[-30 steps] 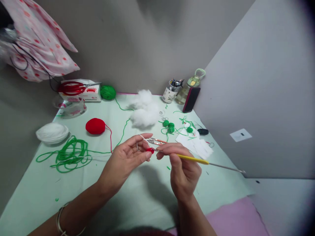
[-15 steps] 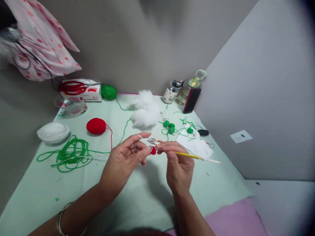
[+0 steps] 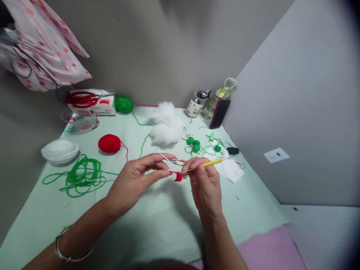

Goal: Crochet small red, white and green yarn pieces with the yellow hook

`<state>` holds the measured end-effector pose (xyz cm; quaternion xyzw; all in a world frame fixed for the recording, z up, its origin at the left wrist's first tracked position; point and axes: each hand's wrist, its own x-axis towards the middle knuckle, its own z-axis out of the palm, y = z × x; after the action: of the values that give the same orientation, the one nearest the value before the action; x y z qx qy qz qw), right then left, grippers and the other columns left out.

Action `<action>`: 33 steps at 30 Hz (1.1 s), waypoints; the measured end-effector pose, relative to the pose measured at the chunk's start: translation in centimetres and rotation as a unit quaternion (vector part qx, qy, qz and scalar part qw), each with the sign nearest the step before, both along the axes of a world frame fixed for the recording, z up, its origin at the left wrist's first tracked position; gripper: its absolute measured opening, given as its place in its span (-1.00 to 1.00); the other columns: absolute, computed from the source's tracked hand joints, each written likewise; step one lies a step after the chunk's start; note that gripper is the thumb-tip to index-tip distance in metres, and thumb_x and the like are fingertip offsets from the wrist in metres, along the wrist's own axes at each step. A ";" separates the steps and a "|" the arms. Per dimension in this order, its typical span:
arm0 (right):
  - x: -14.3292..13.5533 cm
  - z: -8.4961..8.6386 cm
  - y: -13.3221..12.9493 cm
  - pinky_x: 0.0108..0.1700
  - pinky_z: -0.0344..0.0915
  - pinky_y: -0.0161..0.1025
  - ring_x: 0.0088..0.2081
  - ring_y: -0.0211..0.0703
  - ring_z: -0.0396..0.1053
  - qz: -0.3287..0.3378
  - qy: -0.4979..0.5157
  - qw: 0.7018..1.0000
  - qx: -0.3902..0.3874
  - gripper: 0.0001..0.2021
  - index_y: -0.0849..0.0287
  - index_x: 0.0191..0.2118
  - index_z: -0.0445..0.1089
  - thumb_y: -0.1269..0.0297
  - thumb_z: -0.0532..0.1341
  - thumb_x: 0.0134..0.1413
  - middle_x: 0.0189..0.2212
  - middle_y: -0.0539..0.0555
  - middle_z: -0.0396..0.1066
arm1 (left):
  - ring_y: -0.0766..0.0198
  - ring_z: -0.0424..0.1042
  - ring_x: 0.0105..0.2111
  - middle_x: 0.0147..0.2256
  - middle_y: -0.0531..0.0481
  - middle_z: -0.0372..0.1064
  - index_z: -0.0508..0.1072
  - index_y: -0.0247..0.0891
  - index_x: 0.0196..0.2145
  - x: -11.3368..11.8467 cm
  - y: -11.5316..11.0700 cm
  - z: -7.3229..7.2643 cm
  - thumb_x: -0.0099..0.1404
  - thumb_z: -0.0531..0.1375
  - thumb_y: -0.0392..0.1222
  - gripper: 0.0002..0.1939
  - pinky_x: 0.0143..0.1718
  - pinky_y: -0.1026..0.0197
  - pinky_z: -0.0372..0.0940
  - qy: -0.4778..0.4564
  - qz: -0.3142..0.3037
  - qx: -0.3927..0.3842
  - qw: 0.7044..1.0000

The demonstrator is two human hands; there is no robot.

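A small red crochet piece [image 3: 178, 177] hangs between my hands, just below the thin tip of a crochet hook. My right hand [image 3: 204, 180] grips this crochet hook [image 3: 213, 162] by its yellow handle, which points up to the right. Thumb and fingers of my left hand [image 3: 143, 174] pinch a red yarn strand [image 3: 173, 171] that leads to the piece. White yarn [image 3: 166, 158] slants from my raised left index finger toward the work. Behind the fingertips lie small thread snips [image 3: 177, 161], partly hidden.
Left are a white yarn ball [image 3: 60, 151], a red yarn ball [image 3: 109, 143] and loose green yarn [image 3: 84, 174]. White stuffing [image 3: 165, 131] sits at the back centre. Farther right are small green crochet balls [image 3: 196, 148], paper [image 3: 232, 170], a pen cup [image 3: 194, 107], a bottle [image 3: 209, 108] and a phone [image 3: 220, 114].
My left fingers have drawn left from the red piece and now pinch a red strand. The hook has swung from pointing down-right to up-right at its handle end.
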<state>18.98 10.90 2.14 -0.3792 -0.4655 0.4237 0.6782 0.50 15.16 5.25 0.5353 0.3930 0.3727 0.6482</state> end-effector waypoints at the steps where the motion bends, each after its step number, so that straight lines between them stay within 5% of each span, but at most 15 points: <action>1: 0.0 0.0 -0.1 -0.29 0.38 -0.24 -0.37 -0.22 0.41 0.002 -0.020 1.000 0.002 -0.81 0.10 -0.27 0.48 0.20 0.19 0.38 -0.36 0.03 0.52 | 0.19 0.50 -0.24 -0.36 0.04 0.55 0.70 -0.03 -0.17 -0.2 0.1 0.0 0.28 0.39 -0.10 -0.85 -0.09 0.15 0.36 0.016 0.013 0.021 1.000; 10: -0.8 0.3 -0.6 0.04 0.39 -0.04 -0.07 -0.09 0.49 -0.036 -0.245 0.968 0.031 -0.82 0.08 -0.20 0.52 0.32 0.16 0.40 -0.19 0.09 0.56 | 0.23 0.46 -0.28 -0.23 0.02 0.56 0.67 -0.08 -0.18 0.9 -1.1 -1.2 0.29 0.38 -0.15 -0.88 -0.09 0.15 0.36 0.038 0.043 0.095 0.994; 13: -0.9 0.1 -0.5 0.08 0.39 -0.03 0.00 -0.06 0.50 -0.014 -0.235 0.972 0.017 -0.83 0.08 -0.19 0.52 0.31 0.17 0.40 -0.13 0.11 0.56 | 0.24 0.46 -0.24 -0.30 0.06 0.51 0.64 -0.05 -0.08 0.9 -1.0 -1.4 0.33 0.35 -0.13 -0.80 -0.05 0.16 0.35 0.024 0.020 0.069 0.997; 27: -1.2 -0.2 -0.3 -0.23 0.35 -0.25 -0.39 -0.28 0.40 0.046 -0.117 0.991 -0.043 -0.80 0.10 -0.26 0.53 0.24 0.19 0.40 -0.46 -0.05 0.43 | 0.30 0.44 -0.27 -0.34 0.10 0.42 0.54 -0.09 0.01 0.0 -0.3 -1.1 0.45 0.22 -0.13 -0.79 -0.18 0.25 0.32 -0.043 -0.012 0.023 0.999; 33: -1.5 -0.2 0.1 -0.17 0.40 -0.26 -0.18 -0.21 0.43 0.048 -0.107 0.993 -0.030 -0.83 0.11 -0.27 0.57 0.26 0.25 0.34 -0.23 0.06 0.47 | 0.28 0.47 -0.23 -0.31 0.09 0.45 0.54 -0.09 -0.02 0.3 -0.3 -1.3 0.44 0.25 -0.11 -0.81 -0.16 0.24 0.32 -0.052 -0.022 0.012 0.998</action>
<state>17.51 10.98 1.94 -0.4198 -0.5401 0.4271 0.5913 0.76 14.87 3.98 0.5309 0.3425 0.3906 0.6695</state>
